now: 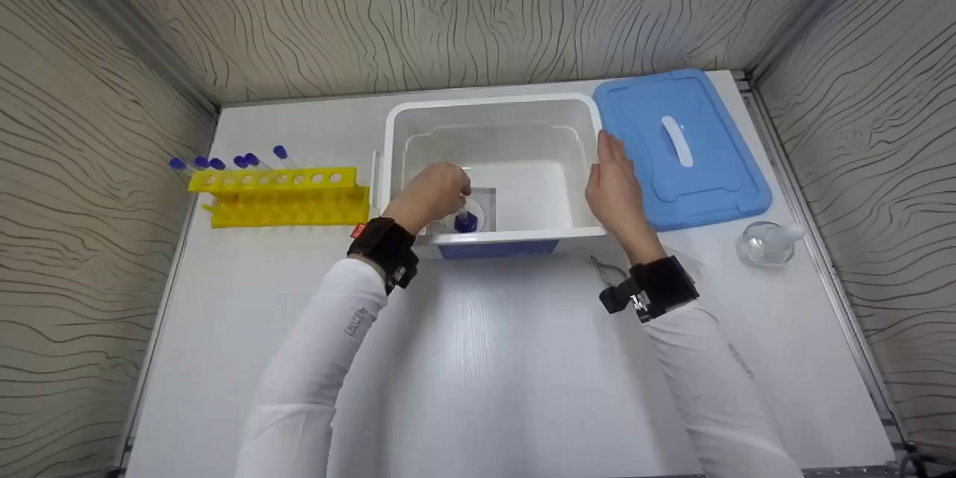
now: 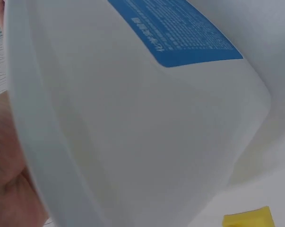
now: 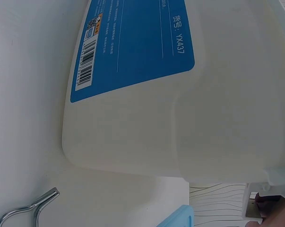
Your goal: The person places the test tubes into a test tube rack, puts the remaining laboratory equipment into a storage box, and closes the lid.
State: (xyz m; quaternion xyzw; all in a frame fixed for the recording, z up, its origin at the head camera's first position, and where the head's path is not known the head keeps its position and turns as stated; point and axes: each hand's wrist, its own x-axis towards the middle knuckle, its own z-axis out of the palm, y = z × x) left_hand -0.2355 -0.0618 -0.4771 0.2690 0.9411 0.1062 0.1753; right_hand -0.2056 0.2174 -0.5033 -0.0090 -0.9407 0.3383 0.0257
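Note:
A white plastic bin (image 1: 523, 110) stands at the middle back of the table, a blue label (image 3: 133, 52) on its front wall. My left hand (image 1: 429, 194) reaches over its front left corner, fingers curled at the top of a small clear vessel with dark blue contents (image 1: 465, 222). Beneath that vessel, on the bin floor, lies a grey square sheet with a white round centre (image 1: 485, 202). In the left wrist view the bin's wall hides the fingertips. My right hand (image 1: 614, 183) rests on the right rim, fingers straight.
At left stands a yellow test-tube rack (image 1: 287, 215) with several blue-capped tubes (image 1: 280, 152). A blue lid (image 1: 709, 172) with a white handle lies right of the bin. Farther right stands a clear glass bottle (image 1: 765, 245). A bent metal wire tool (image 3: 43, 198) lies near the bin's front right.

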